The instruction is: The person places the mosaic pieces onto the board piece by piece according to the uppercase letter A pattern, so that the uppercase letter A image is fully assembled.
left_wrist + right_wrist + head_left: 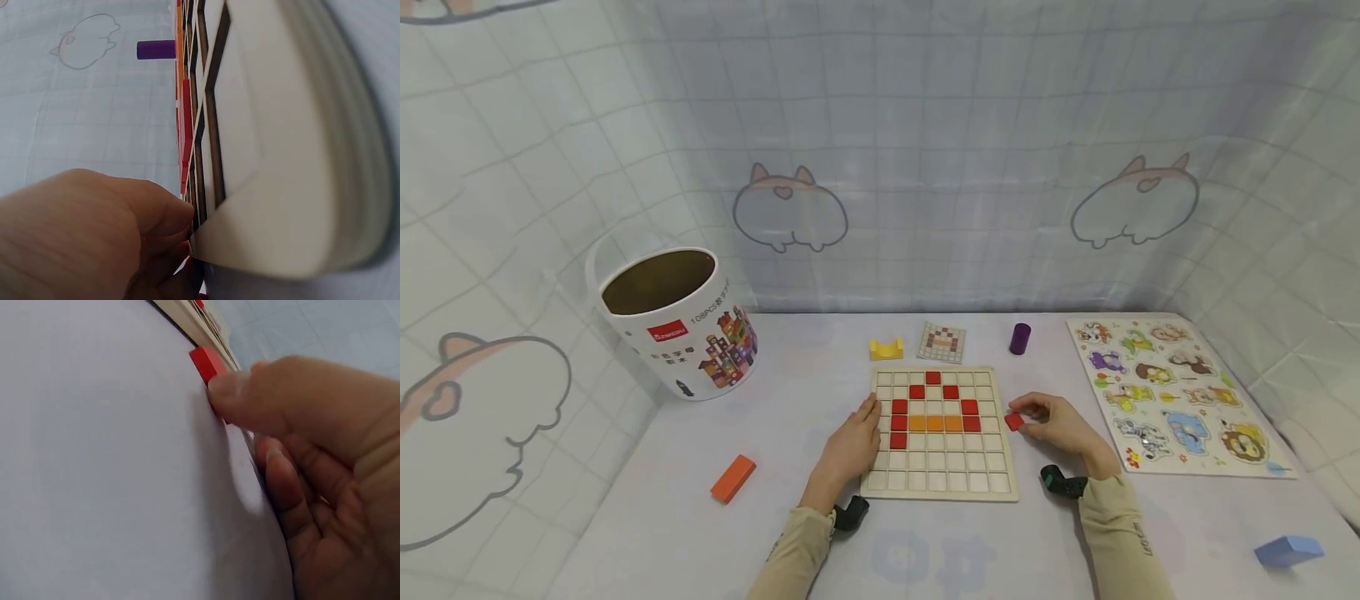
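Observation:
A wooden grid board (pixel 940 490) lies flat, bearing several red square tiles (pixel 932 378) and three orange tiles (pixel 935 423) set in its cells. Along its left edge rests my left hand (pixel 852 443), fingers extended together. In the left wrist view, the fingertips (pixel 181 215) touch the rim of the board. Just off the board's right edge, my right hand (pixel 1060 423) pinches a red square tile (pixel 1013 421) between thumb and fingers. The right wrist view shows that tile (pixel 207 362) tilted, close over the table, its lower end covered by the thumb.
Behind the board are a pattern card (pixel 942 342), a yellow arch block (pixel 887 349) and a purple cylinder (pixel 1020 338). An animal puzzle board (pixel 1172 400) lies right, near a blue block (pixel 1288 551). Left are an orange block (pixel 733 479) and a white bucket (pixel 681 333).

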A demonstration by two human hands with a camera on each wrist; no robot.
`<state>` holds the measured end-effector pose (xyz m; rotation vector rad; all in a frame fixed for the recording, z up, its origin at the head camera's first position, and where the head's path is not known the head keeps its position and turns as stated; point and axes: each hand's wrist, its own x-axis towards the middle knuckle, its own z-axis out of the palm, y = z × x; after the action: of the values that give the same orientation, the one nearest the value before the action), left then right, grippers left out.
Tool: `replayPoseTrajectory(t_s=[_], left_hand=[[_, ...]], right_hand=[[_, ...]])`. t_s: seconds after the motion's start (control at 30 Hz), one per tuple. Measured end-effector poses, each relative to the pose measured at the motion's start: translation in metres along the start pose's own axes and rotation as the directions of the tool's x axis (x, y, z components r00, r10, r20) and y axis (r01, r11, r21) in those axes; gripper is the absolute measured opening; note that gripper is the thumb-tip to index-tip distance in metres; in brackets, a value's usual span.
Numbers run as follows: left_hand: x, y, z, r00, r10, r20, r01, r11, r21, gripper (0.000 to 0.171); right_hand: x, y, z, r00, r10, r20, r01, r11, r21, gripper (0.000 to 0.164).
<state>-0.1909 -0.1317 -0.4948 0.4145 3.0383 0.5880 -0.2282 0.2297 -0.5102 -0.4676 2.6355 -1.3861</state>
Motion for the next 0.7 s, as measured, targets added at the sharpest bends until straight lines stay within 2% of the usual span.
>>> replayPoseTrajectory(t_s=[0.13,0.33,0.7], left_hand=[[0.001,0.001,0.000,1.000,-0.009,0.005,0.009,1.000,-0.005,0.049],[0.001,0.002,-0.001,1.000,-0.010,-0.002,0.010,1.000,-0.006,0.049],[0.001,0.001,0.000,1.000,-0.012,0.004,0.011,1.000,0.012,0.049]], right_hand=[[-0.002,-0.001,0.002,0.998,0.006,-0.068,-0.008,1.000,-0.027,0.026],[-0.003,-0.001,0.004,0.980,0.057,-0.189,-0.069,0.996,-0.057,0.025],[0.000,-0.012,0.000,0.976,0.037,-0.215,-0.026,0.998,0.055,0.030]])
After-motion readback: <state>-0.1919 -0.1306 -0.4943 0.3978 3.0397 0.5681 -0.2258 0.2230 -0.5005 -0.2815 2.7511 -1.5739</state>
